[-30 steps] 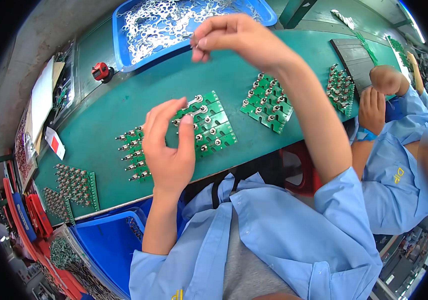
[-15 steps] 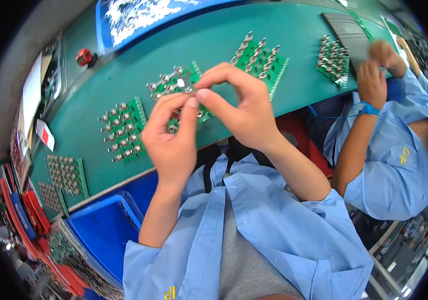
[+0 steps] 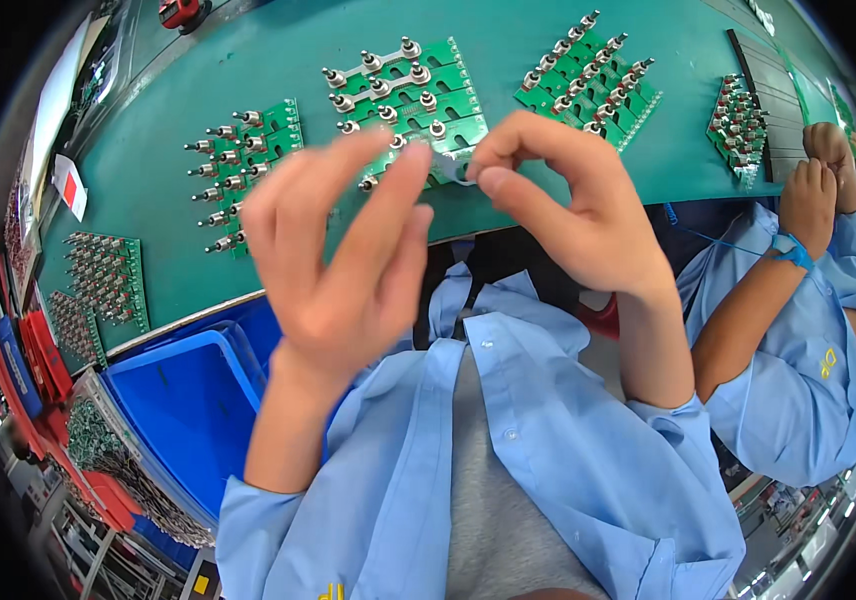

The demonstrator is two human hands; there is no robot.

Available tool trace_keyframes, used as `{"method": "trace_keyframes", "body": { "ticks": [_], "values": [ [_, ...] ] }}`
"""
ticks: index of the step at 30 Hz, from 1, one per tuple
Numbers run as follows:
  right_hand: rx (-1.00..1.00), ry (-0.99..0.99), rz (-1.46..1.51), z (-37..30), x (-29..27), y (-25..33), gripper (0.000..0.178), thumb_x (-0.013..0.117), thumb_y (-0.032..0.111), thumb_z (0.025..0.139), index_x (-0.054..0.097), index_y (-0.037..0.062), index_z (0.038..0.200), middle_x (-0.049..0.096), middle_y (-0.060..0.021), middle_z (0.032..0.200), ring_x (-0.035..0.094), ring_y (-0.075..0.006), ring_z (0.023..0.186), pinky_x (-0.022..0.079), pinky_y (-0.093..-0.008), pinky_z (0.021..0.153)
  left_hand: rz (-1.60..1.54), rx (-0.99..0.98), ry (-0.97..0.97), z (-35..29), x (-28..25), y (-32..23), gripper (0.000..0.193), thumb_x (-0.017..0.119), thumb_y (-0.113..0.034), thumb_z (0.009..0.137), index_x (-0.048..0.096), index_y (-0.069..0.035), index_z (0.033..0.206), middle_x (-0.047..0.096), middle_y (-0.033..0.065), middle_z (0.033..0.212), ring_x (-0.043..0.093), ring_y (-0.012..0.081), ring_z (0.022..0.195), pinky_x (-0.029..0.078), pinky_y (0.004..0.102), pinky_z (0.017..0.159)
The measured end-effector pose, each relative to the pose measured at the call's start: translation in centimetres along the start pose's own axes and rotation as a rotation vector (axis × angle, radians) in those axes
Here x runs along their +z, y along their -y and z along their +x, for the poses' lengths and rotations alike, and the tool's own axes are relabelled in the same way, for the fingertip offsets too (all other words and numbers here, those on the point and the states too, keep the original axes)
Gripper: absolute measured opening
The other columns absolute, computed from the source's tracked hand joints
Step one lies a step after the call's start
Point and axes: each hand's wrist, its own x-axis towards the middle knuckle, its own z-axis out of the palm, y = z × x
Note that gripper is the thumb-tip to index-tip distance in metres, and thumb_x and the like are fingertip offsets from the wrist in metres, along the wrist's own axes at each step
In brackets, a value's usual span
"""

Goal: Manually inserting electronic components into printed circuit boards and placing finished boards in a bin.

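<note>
My right hand (image 3: pixel 573 195) pinches a small, flat, silvery metal piece (image 3: pixel 452 169) between thumb and forefinger, over the near edge of the middle green circuit board (image 3: pixel 463 95). Rows of upright metal-shafted parts stand on that board, and grey flat strips join some of them in its far rows. My left hand (image 3: pixel 333 240) is raised nearer to me with its fingers apart, a little blurred and holding nothing. It hides the near left corner of the middle board and part of the left circuit board (image 3: pixel 283 130), which carries similar parts.
Another populated circuit board (image 3: pixel 588 85) lies to the right, and two smaller ones (image 3: pixel 108 280) at the far left. A blue bin (image 3: pixel 183 400) sits below the table's left edge. At the right, a co-worker's hands (image 3: pixel 813 190) are beside a dark mat (image 3: pixel 768 100).
My hands have come apart. The left has opened and moved left and nearer, while the right keeps its pinch, with the metal piece now showing. The whole view has shifted.
</note>
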Motion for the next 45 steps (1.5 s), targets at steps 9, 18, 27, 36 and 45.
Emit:
{"method": "trace_keyframes", "body": {
  "ticks": [9, 18, 27, 36, 45],
  "values": [
    [-0.234, 0.115, -0.535, 6.3, -0.4, 0.2, 0.009, 0.067, 0.009, 0.091, 0.073, 0.0028, 0.096, 0.066, -0.0074, 0.091, 0.059, -0.0211, 0.084, 0.046, -0.0343, 0.086, 0.081, 0.133, 0.203, 2.6, 0.1, 7.2, 0.016, 0.079, -0.007, 0.084, 0.078, -0.01, 0.099, 0.072, -0.0003, 0.106, 0.061, 0.0196, 0.093, 0.045, 0.0339, 0.084],
    [-0.509, 0.092, -1.005, 7.8, 0.7, -1.4, 0.013, 0.066, 0.018, 0.087, 0.071, 0.0067, 0.083, 0.06, -0.0123, 0.091, 0.055, -0.0293, 0.088, 0.041, -0.0379, 0.084, 0.072, -0.115, 0.334, 1.8, 1.1, 7.8, 0.01, 0.078, -0.01, 0.088, 0.08, -0.007, 0.097, 0.071, 0.0008, 0.096, 0.06, 0.0201, 0.085, 0.049, 0.0336, 0.079],
    [-0.433, 0.196, -1.063, 9.6, 1.1, -2.1, 0.014, 0.065, 0.016, 0.083, 0.073, 0.0049, 0.08, 0.063, -0.0151, 0.093, 0.056, -0.0312, 0.088, 0.041, -0.0417, 0.086, 0.127, -0.154, 0.534, 3.2, 0.0, 8.0, 0.012, 0.076, -0.014, 0.09, 0.079, -0.005, 0.098, 0.068, 0.0021, 0.094, 0.061, 0.0221, 0.084, 0.049, 0.0341, 0.08],
    [-0.451, 0.227, -1.255, 9.1, 1.3, 0.5, 0.012, 0.07, 0.015, 0.08, 0.074, 0.0038, 0.081, 0.064, -0.0154, 0.094, 0.055, -0.0299, 0.09, 0.04, -0.0433, 0.09, 0.211, 0.045, 0.537, 3.2, -0.1, 9.1, 0.012, 0.076, -0.014, 0.09, 0.076, -0.007, 0.099, 0.065, 0.0019, 0.092, 0.061, 0.0211, 0.082, 0.047, 0.0329, 0.077],
    [-0.458, 0.34, -1.309, 9.0, 1.3, 0.8, 0.01, 0.073, 0.014, 0.079, 0.075, 0.0049, 0.084, 0.062, -0.0146, 0.095, 0.054, -0.0289, 0.093, 0.037, -0.0459, 0.097, 0.241, 0.152, 0.48, 2.5, 0.1, 9.9, 0.009, 0.077, -0.014, 0.088, 0.073, -0.009, 0.094, 0.064, 0.0005, 0.093, 0.057, 0.0185, 0.079, 0.044, 0.0325, 0.074]
  ]
}}
